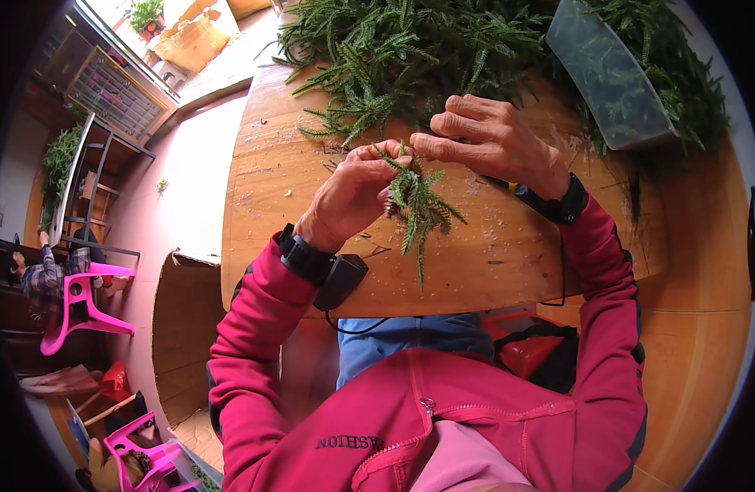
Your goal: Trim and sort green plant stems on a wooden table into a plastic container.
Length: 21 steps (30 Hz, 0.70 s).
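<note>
My left hand (346, 190) is closed in a pinch on an artificial pine sprig (422, 211), held above the wooden table (500, 283). The sprig's green needles hang down toward me, and a small brownish bit, perhaps a cone, shows beside my fingers. Close by on the right, my right hand (499, 146) has its thumb and forefinger pressed together near the sprig's upper end. Whatever sits between those fingertips is too small to make out. Beyond both hands lies a large heap of green pine sprigs (427, 61).
A translucent plastic bin (619, 90) stands tilted among more greenery at the far right. Pale crumbs dot the tabletop. An open cardboard box (185, 328) is left of the table. Farther left, a person sits on a pink stool (86, 307) by another table with greenery.
</note>
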{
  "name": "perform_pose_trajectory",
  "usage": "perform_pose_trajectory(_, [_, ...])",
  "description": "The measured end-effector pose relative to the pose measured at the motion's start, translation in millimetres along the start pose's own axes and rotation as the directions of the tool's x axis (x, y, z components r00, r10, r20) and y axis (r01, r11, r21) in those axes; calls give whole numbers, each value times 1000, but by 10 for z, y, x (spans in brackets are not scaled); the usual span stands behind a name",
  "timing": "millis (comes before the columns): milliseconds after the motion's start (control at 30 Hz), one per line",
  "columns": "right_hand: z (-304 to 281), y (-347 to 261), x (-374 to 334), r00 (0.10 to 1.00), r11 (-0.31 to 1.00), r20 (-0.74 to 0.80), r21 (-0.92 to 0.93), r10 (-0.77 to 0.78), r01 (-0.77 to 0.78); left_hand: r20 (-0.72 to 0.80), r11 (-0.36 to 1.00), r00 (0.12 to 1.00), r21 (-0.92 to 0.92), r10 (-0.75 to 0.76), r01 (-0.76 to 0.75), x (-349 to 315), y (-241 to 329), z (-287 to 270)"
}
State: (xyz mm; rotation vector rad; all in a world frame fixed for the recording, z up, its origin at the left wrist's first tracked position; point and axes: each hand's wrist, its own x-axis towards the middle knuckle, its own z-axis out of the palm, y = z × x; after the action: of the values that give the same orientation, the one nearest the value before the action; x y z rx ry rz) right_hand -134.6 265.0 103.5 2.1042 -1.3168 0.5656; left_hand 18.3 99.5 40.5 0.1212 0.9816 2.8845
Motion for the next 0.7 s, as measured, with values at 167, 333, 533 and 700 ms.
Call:
perform_pose_trajectory(167, [29,-21,5,1000,999,7,48,17,-18,-34,991,998,131,43,-38,8,28,99])
perform_pose_trajectory(333, [63,-113,22,921,858,197,340,337,-386,-137,847,978,528,156,-61,1,69,189])
perform_pose_trajectory(533, [16,-99,4,419,-270,789,567,449,-779,-127,705,969,706,211,-61,-2,75,187])
perform_pose_trajectory(700, [11,-29,33,514,-165,605,730,608,-663,-129,900,978,424,167,-98,6,55,125])
